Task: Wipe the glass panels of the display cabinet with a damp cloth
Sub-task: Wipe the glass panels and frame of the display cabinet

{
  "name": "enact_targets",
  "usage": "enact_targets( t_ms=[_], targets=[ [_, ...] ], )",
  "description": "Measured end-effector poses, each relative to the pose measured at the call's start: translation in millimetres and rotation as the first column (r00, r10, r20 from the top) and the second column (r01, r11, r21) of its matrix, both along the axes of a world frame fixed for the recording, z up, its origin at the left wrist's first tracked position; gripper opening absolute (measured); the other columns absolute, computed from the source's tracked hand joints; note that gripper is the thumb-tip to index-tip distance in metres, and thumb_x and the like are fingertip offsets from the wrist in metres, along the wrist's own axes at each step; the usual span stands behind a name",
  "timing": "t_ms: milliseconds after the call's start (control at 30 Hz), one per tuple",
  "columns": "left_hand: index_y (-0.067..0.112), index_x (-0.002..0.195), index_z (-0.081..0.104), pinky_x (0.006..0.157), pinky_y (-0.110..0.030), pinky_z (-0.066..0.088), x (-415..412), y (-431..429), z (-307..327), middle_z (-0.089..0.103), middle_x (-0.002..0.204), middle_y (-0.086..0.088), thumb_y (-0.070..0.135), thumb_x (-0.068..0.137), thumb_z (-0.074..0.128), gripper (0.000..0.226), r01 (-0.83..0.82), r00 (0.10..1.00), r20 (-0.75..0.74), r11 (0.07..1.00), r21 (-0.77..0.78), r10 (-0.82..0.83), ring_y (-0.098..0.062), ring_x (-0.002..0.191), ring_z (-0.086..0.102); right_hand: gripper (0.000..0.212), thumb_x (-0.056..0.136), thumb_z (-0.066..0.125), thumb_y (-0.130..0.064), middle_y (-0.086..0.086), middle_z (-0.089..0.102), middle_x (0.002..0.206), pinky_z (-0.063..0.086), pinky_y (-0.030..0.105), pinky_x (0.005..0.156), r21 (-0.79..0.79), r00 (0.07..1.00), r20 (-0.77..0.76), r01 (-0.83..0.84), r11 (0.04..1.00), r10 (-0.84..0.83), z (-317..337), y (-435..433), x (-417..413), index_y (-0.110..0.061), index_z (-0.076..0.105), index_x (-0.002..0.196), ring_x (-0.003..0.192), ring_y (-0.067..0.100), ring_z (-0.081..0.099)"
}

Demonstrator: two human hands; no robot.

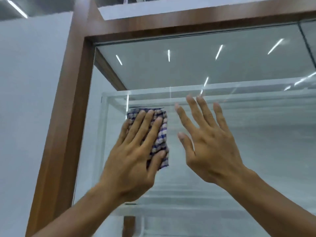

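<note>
A tall display cabinet with a brown wooden frame [68, 106] fills the view, and I look up at its front glass panel [256, 151]. My left hand [133, 154] presses a folded blue-and-white checked cloth [160, 134] flat against the glass near the panel's upper left, fingers spread over it. Just to the right of the cloth, my right hand [208, 142] is raised with fingers spread and holds nothing; whether it touches the glass I cannot tell.
Inside the cabinet a glass shelf [222, 93] runs across above my fingertips, under the cabinet's grey top panel [205, 69], which reflects ceiling lights. A pale wall [30, 100] stands left of the frame. A second glass panel edge [306, 36] shows at the upper right.
</note>
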State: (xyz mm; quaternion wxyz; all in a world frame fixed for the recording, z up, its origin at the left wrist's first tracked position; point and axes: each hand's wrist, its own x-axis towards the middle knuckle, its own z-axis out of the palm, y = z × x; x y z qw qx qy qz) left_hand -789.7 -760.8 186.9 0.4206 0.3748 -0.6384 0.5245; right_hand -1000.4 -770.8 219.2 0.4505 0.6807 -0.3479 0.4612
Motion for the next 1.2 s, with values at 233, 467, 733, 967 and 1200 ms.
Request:
enact_targets(
  t_ms=[233, 467, 733, 967, 1200],
  targets=[
    [0.024, 0.163, -0.009, 0.127, -0.04, -0.016, -64.2, -5.2, 32.4, -0.02, 0.171, 0.003, 0.054, 0.1, 0.009, 0.072, 0.041, 0.989, -0.143, 0.997, 0.063, -0.032, -0.009, 0.154, -0.028, 0.067, 0.097, 0.003, -0.044, 0.002, 0.0, 0.172, -0.006, 0.047, 0.128, 0.027, 0.998, 0.032, -0.06, 0.998, 0.059, -4.8, 1.8, -12.4, -0.03, 0.01, 0.162, 0.158, 0.018, -0.008],
    [0.026, 0.164, -0.003, 0.127, -0.035, -0.015, -24.9, 4.6, 0.1, -0.014, 0.172, 0.003, 0.06, 0.097, 0.015, 0.077, 0.013, 0.98, -0.197, 0.996, 0.092, 0.006, -0.009, 0.156, -0.021, 0.058, 0.108, 0.021, -0.043, -0.001, -0.009, 0.171, -0.013, 0.045, 0.127, 0.069, 0.992, 0.119, 0.025, 0.997, -0.034, -19.6, 0.0, -75.0, -0.035, 0.003, 0.162, 0.157, 0.015, -0.015],
    [0.024, 0.165, -0.004, 0.127, -0.042, -0.015, -153.9, -6.8, 22.3, -0.014, 0.172, -0.001, 0.051, 0.103, 0.016, 0.071, 0.036, 0.999, 0.008, 0.996, 0.081, -0.037, -0.015, 0.157, -0.022, 0.059, 0.104, 0.02, -0.034, 0.009, 0.004, 0.171, -0.002, 0.049, 0.128, 0.025, 0.993, 0.099, 0.058, 0.998, -0.06, -5.2, 1.6, -124.4, -0.028, 0.013, 0.163, 0.159, 0.021, -0.001],
    [0.023, 0.165, -0.001, 0.127, -0.043, -0.016, -218.3, -7.1, 67.9, -0.011, 0.173, -0.004, 0.046, 0.107, 0.018, 0.066, 0.016, 0.995, -0.097, 0.996, 0.088, -0.008, -0.019, 0.158, -0.018, 0.064, 0.105, 0.017, -0.054, 0.012, -0.019, 0.169, -0.019, 0.058, 0.121, 0.016, 0.926, 0.179, 0.334, 0.942, -0.331, 3.1, 3.6, -207.9, -0.032, -0.003, 0.161, 0.155, 0.022, -0.024],
    [0.029, 0.165, -0.003, 0.128, -0.043, -0.013, -252.1, -11.2, 63.5, -0.01, 0.173, -0.004, 0.049, 0.102, 0.015, 0.068, 0.012, 0.984, 0.174, 0.996, 0.092, -0.028, -0.018, 0.158, -0.017, 0.06, 0.106, 0.025, -0.02, 0.004, 0.004, 0.172, -0.008, 0.039, 0.128, -0.033, 0.933, 0.344, -0.105, 0.994, 0.11, 2.6, -0.6, -233.9, -0.012, 0.007, 0.163, 0.158, 0.013, -0.002]
  ],
)
